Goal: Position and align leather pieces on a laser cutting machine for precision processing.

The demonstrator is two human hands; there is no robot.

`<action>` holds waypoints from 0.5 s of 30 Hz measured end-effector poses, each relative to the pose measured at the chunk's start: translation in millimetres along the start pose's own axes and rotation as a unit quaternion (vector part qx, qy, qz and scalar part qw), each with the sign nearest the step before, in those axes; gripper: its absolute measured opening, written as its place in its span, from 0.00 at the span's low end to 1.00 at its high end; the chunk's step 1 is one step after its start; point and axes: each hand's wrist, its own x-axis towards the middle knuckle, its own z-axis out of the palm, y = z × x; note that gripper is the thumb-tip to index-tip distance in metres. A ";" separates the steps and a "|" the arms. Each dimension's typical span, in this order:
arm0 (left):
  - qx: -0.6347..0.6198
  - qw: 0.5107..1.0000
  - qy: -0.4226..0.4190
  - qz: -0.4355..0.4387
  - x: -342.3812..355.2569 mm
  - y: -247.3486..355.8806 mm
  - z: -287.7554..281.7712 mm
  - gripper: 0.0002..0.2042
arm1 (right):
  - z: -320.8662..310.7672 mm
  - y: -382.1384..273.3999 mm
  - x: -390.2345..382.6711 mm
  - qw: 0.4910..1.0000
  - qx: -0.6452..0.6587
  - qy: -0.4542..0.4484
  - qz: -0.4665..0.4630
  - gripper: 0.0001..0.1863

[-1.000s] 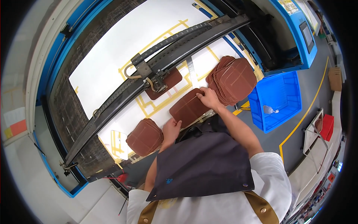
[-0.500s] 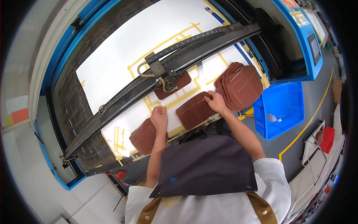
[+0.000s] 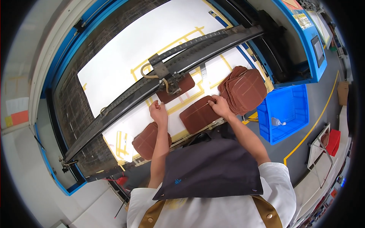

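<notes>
A brown leather-like panel [image 3: 197, 115] with rounded corners lies at the near edge of the white work surface. My right hand [image 3: 220, 106] is closed on its upper right corner. Under the machine's carriage [image 3: 169, 83] rests another brown panel [image 3: 181, 88], partly covered by it. Just beside that panel's lower left corner is my left hand [image 3: 158, 111], its fingers curled with nothing visible in them. A small pile of brown panels [image 3: 144, 142] sits left of my left forearm. To the right of my right hand, a taller, fanned stack of brown panels [image 3: 249, 89] overlaps loosely.
A black gantry beam [image 3: 205, 57] crosses low over the white bed [image 3: 125, 57], which carries yellow tape outlines. The blue machine housing [image 3: 310, 57] with a small screen rises at right. Below it stands a blue crate [image 3: 283, 129] holding a clear bottle [image 3: 277, 122].
My left hand has moved up and slightly left, toward the panel under the carriage. My right hand remains at the corner of the near panel.
</notes>
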 end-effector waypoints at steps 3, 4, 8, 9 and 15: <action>-0.007 1.000 0.001 -0.003 -1.5 -4.2 3.3 0.14 | 1.3 2.9 -1.3 1.000 -0.003 -0.001 -0.006 0.14; -0.017 1.000 0.001 -0.007 -1.0 -3.6 4.2 0.14 | 1.0 2.6 -1.8 1.000 0.016 0.011 -0.015 0.14; 0.003 1.000 -0.006 -0.024 9.9 -2.7 5.3 0.16 | -1.3 -0.4 -2.0 1.000 -0.007 -0.002 -0.010 0.14; 0.020 1.000 -0.009 -0.021 17.9 -1.9 7.1 0.16 | -1.6 -0.7 -1.9 1.000 -0.008 -0.002 -0.010 0.14; 0.048 0.995 -0.012 -0.083 70.7 13.4 19.4 0.19 | 1.3 1.8 -1.6 1.000 -0.008 0.008 -0.017 0.14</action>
